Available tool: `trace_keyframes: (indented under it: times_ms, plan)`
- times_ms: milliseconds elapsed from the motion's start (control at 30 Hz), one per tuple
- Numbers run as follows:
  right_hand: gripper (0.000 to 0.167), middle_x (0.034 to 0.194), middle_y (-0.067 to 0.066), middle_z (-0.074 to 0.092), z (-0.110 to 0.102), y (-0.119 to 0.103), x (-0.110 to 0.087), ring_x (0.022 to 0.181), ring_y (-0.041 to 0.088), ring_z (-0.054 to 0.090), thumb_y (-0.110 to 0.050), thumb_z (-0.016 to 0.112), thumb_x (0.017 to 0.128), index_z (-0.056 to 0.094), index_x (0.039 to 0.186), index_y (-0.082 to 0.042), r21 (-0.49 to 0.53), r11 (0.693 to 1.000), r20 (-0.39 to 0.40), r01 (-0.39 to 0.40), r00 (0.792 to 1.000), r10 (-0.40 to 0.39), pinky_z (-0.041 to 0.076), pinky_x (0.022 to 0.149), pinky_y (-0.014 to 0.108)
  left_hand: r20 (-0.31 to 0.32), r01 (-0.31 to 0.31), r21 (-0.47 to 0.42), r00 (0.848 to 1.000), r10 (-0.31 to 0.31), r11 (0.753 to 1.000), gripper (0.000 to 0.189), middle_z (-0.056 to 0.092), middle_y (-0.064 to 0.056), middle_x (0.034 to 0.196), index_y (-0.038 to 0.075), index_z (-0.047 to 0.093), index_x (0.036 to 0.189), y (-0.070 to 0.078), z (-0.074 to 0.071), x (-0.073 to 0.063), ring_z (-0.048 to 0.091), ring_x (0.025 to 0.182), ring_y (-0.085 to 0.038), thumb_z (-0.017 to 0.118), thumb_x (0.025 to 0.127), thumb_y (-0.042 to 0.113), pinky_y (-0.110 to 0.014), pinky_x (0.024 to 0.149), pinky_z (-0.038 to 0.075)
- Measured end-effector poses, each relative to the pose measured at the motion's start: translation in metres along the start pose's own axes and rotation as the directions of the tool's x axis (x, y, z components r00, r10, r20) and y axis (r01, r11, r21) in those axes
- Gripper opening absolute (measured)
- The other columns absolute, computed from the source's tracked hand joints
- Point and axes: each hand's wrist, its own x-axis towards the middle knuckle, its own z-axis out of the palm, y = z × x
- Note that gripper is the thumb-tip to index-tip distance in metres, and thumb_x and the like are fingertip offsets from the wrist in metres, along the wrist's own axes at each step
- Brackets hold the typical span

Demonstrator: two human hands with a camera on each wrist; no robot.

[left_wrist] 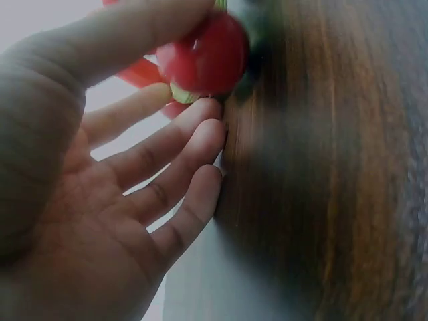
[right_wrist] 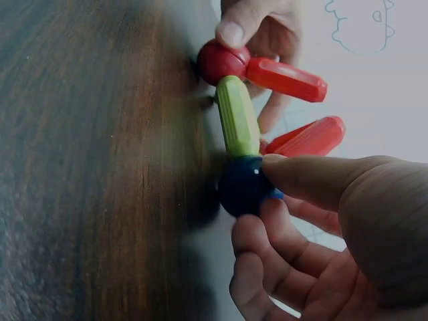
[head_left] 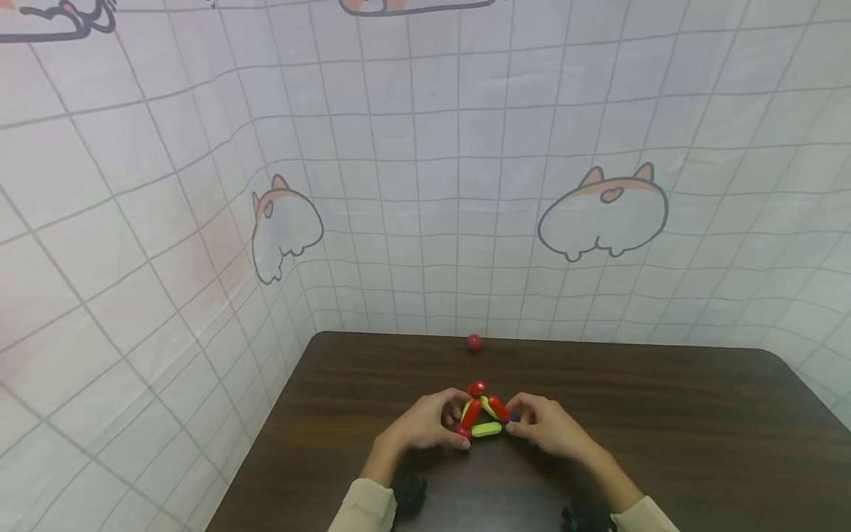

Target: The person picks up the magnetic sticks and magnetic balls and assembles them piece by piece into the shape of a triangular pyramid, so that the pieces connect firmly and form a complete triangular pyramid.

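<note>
A small triangular frame of rods and balls stands on the table between both hands. My left hand (head_left: 425, 425) grips its left corner, the thumb over a red ball (left_wrist: 207, 57) and the other fingers extended past it. At the right corner my right hand (head_left: 550, 427) pinches a blue ball (right_wrist: 242, 186) between thumb and fingertips. A yellow-green rod (right_wrist: 237, 115) joins these two balls along the near side. Two red rods (right_wrist: 287, 79) slant up from the corners. More yellow-green rods show behind, and a red piece (head_left: 476, 389) sits at the far corner.
A separate red ball (head_left: 474, 342) lies near the back edge of the dark wooden table (head_left: 665, 414). Behind it hangs a white grid-patterned cloth (head_left: 439, 185) with cartoon animals. Dark wrist devices (head_left: 410, 493) sit by the forearms.
</note>
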Motion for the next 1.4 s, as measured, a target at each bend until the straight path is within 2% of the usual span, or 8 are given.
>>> trace_keyframes:
  times_ms: [167,333,533,767,1167,1300,1400]
  plan:
    - [0.031,0.076,-0.002,0.062,-0.001,0.0,0.0,0.063,0.008,0.056,-0.021,0.071,0.096,0.063,0.122,-0.006,0.026,0.999,0.045,0.037,0.998,-0.038,0.048,0.055,0.026,-0.079,0.031,-0.007,0.996,-0.031,0.999,0.046,0.066,0.004,0.094,0.02,0.065,0.125,-0.004,-0.003,-0.001,0.058,0.077,-0.011,0.086,0.084,0.019,-0.026,0.063,0.05]
    - [0.033,0.08,0.001,0.063,-0.007,0.002,-0.001,0.066,0.012,0.059,-0.024,0.067,0.1,0.061,0.126,-0.005,0.037,0.998,0.059,0.044,0.997,-0.047,0.049,0.057,0.026,-0.097,0.026,0.008,0.995,-0.025,1.0,0.041,0.067,0.005,0.093,0.021,0.068,0.12,-0.007,-0.005,-0.002,0.058,0.075,-0.01,0.086,0.084,0.02,-0.025,0.062,0.049]
    - [0.037,0.084,0.013,0.065,-0.019,0.004,0.0,0.069,0.021,0.062,-0.021,0.066,0.1,0.058,0.129,0.002,0.125,0.99,0.04,0.064,0.997,-0.069,0.052,0.059,0.029,-0.123,0.024,0.022,0.992,-0.022,0.999,0.04,0.067,0.004,0.092,0.021,0.068,0.119,-0.007,-0.01,-0.003,0.057,0.076,-0.01,0.086,0.083,0.019,-0.025,0.063,0.048]
    - [0.038,0.088,0.017,0.065,-0.023,0.008,0.008,0.074,0.021,0.062,-0.02,0.065,0.101,0.056,0.129,0.004,0.153,0.986,-0.004,0.062,0.998,-0.062,0.051,0.061,0.028,-0.128,0.031,0.03,0.991,-0.027,0.999,0.041,0.067,0.003,0.093,0.019,0.068,0.121,-0.011,-0.016,-0.005,0.056,0.076,-0.01,0.085,0.084,0.019,-0.025,0.062,0.047]
    - [0.03,0.092,0.018,0.066,-0.018,0.016,0.045,0.078,0.024,0.062,-0.013,0.065,0.1,0.059,0.123,0.004,0.187,0.982,-0.12,0.03,0.993,-0.007,0.052,0.064,0.029,-0.155,0.032,0.062,0.988,-0.022,0.998,0.04,0.067,0.001,0.094,0.016,0.068,0.12,-0.021,-0.025,-0.01,0.056,0.077,-0.012,0.085,0.083,0.017,-0.027,0.065,0.045]
    - [0.031,0.1,0.018,0.068,-0.019,0.016,0.059,0.081,0.021,0.062,-0.013,0.066,0.098,0.059,0.124,0.003,0.179,0.984,-0.13,0.006,0.991,0.018,0.052,0.065,0.03,-0.152,0.033,0.053,0.988,-0.025,0.998,0.04,0.067,0.001,0.093,0.016,0.068,0.12,-0.023,-0.026,-0.009,0.056,0.076,-0.012,0.085,0.083,0.017,-0.027,0.065,0.045]
    - [0.034,0.111,0.019,0.068,-0.019,0.016,0.071,0.083,0.019,0.062,-0.014,0.066,0.098,0.058,0.127,0.002,0.159,0.987,-0.118,-0.011,0.993,0.03,0.052,0.066,0.032,-0.149,0.034,0.044,0.988,-0.027,0.998,0.04,0.066,0.001,0.093,0.016,0.068,0.119,-0.023,-0.027,-0.009,0.056,0.075,-0.013,0.085,0.084,0.017,-0.027,0.064,0.045]
